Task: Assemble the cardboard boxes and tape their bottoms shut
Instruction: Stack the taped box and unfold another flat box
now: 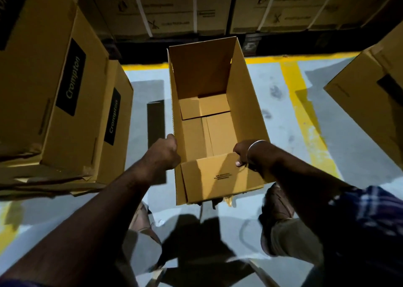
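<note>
1. Open cardboard box [218,103] sits upright on the grey floor [272,112], mouth up, between the person's feet.
2. Bottom flaps [205,112] inside are folded flat; seam runs lengthwise down the middle.
3. Left hand [165,153] curled around the left wall's top edge at the near corner.
4. Right hand [242,153] grips the near end flap [220,175] at its right corner, thumb on the outer face. Bangle [254,147] on that wrist.
5. Hands apart, one on each side of the box's near end.
6. Stacked printed cartons [65,90] left of it, another carton [375,86] right, more behind.
7. Yellow floor line [303,112] runs right of the box.
</note>
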`<action>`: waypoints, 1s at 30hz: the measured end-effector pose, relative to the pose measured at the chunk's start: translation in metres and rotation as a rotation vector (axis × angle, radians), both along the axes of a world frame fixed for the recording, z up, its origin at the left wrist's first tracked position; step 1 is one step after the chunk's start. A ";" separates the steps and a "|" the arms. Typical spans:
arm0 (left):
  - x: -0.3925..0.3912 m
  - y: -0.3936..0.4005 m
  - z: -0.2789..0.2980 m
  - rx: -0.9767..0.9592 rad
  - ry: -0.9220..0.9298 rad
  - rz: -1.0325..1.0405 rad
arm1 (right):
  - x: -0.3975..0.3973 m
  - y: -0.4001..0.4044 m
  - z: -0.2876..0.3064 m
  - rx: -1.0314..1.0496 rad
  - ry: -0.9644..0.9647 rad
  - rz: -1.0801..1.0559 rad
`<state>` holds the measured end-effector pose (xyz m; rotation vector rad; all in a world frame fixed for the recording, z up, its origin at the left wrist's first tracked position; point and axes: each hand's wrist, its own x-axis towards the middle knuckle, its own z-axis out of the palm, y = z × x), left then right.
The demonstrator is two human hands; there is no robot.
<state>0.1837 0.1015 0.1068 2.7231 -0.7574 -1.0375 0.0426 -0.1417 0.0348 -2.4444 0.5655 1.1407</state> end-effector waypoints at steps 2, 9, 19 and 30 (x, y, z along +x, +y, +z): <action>0.003 0.000 -0.002 -0.004 0.021 0.013 | 0.005 0.000 -0.020 -0.063 0.028 0.009; 0.008 -0.001 -0.004 0.002 0.059 0.068 | 0.019 0.004 -0.069 -0.063 0.248 0.035; 0.015 -0.002 -0.001 0.015 0.081 0.026 | 0.124 -0.024 -0.005 0.204 -0.237 -0.313; 0.009 -0.021 0.013 0.196 0.144 -0.022 | 0.292 -0.129 0.044 -0.519 -0.644 -0.196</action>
